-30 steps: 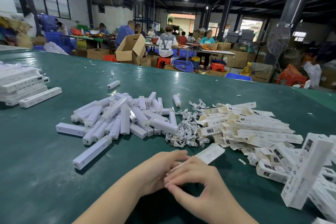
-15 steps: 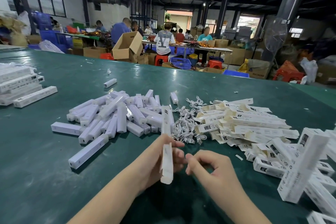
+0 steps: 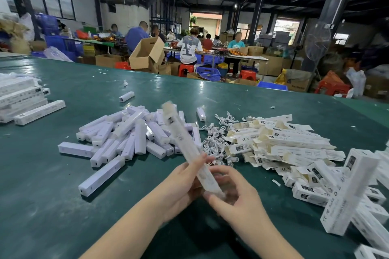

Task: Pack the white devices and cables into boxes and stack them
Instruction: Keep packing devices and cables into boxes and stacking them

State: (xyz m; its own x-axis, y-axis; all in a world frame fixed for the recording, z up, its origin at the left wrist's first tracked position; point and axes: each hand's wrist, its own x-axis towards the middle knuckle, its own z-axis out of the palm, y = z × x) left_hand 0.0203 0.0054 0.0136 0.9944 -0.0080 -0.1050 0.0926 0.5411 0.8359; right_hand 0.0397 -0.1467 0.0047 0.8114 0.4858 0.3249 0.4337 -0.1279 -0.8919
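head view: both hands up over the green surface [image 3: 42, 195], a long white box [image 3: 185, 149] tilted between them, blurred. left hand [image 3: 185, 183] has its grip wrapped round the box's middle, right hand [image 3: 235, 197] curls its grip round the lower end. loose white devices [image 3: 126, 139] piled just behind, cables [image 3: 216, 143] beside them, flat boxes [image 3: 290, 143] to the right.

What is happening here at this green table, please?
A person is packing white devices into boxes. Both hands, the left hand and the right hand, hold one long white box, tilted up and blurred. On the table lie a heap of loose white devices, small white cables, flat unfolded boxes, and a stack of boxes at far left.
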